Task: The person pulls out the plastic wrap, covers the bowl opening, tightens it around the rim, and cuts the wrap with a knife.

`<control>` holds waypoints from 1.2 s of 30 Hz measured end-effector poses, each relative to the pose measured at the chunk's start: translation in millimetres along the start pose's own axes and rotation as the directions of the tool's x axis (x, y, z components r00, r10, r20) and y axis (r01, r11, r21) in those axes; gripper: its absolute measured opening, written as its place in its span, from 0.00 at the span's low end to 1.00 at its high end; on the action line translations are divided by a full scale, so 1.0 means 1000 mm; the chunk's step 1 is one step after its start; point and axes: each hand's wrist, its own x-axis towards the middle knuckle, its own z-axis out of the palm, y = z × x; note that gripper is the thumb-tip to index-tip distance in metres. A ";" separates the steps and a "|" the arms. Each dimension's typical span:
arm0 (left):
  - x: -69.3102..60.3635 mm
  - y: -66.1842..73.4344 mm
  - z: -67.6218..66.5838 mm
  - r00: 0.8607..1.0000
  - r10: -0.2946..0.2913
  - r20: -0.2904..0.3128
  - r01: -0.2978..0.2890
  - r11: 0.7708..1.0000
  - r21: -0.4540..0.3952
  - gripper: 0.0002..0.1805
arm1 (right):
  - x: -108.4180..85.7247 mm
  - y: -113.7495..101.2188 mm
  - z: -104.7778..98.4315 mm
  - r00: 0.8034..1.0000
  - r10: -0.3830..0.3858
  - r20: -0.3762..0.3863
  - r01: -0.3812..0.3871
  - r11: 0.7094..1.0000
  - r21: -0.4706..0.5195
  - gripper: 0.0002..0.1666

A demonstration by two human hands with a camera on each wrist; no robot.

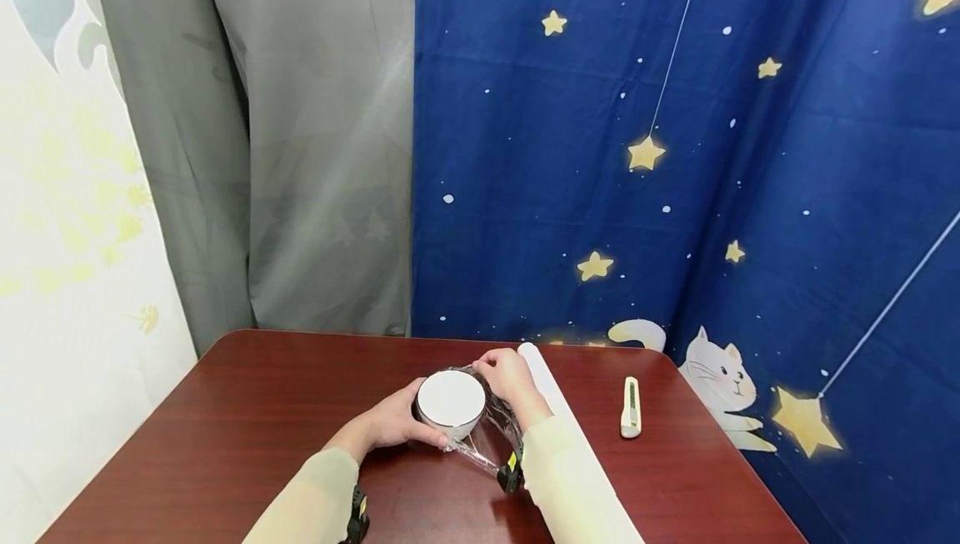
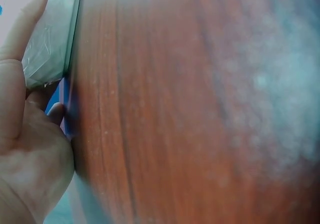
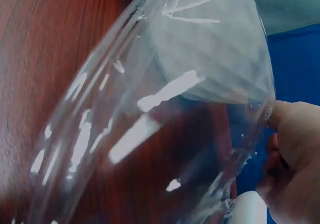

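Observation:
A white round container [image 1: 451, 398] stands on the table, with clear plastic film [image 3: 125, 108] drawn over its side and stretched off to the right. My left hand [image 1: 393, 421] grips the container from the left, its thumb along the near side; some of its fingers are hidden behind. In the left wrist view, wrinkled film covers the container's pale wall [image 2: 50, 43]. At the far right of the container, my right hand [image 1: 508, 376] pinches the edge of the film. The right wrist view shows the film as a glossy sheet with folds, the container visible through it.
A long white roll [image 1: 577, 444] lies lengthwise on the table, partly under the right forearm. Farther right lies a cream utility knife [image 1: 631, 407]. The dark red table [image 1: 300, 386] ends at the curtains [image 1: 525, 194] behind it.

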 end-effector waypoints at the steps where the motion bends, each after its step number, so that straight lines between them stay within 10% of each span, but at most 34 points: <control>1: 0.000 0.000 0.000 1.000 -0.001 0.002 0.001 1.000 -0.001 0.62 | 0.000 0.000 0.001 1.000 0.004 0.001 -0.004 1.000 -0.002 0.10; 10: -0.001 0.000 0.001 1.000 -0.002 -0.007 0.002 1.000 0.000 0.61 | -0.007 0.003 0.000 0.991 0.005 0.136 -0.007 1.000 0.017 0.12; 17: -0.002 -0.001 0.002 1.000 -0.006 0.001 0.006 1.000 -0.003 0.62 | -0.017 0.014 -0.015 0.949 0.029 0.313 -0.144 0.926 0.350 0.13; 22: -0.001 -0.002 0.002 1.000 0.006 0.000 -0.006 1.000 -0.003 0.62 | -0.027 0.011 -0.055 0.949 -0.066 0.308 0.029 0.992 0.121 0.13; 24: -0.001 -0.001 0.002 1.000 0.008 0.003 -0.008 1.000 -0.004 0.62 | -0.036 0.005 -0.072 0.915 -0.054 0.399 0.045 0.999 0.031 0.12; 29: 0.000 0.001 0.002 1.000 0.004 0.005 -0.004 1.000 0.009 0.62 | -0.069 -0.010 -0.098 0.752 0.102 0.651 -0.030 0.992 -0.121 0.12; 31: 0.000 0.001 0.002 1.000 -0.003 0.001 0.003 1.000 0.013 0.62 | -0.080 -0.013 -0.099 0.731 0.132 0.670 -0.005 0.982 -0.188 0.15; 36: -0.001 -0.002 0.003 1.000 -0.010 -0.001 0.010 1.000 0.014 0.62 | -0.089 -0.013 -0.089 0.803 0.075 0.592 0.081 0.969 -0.232 0.17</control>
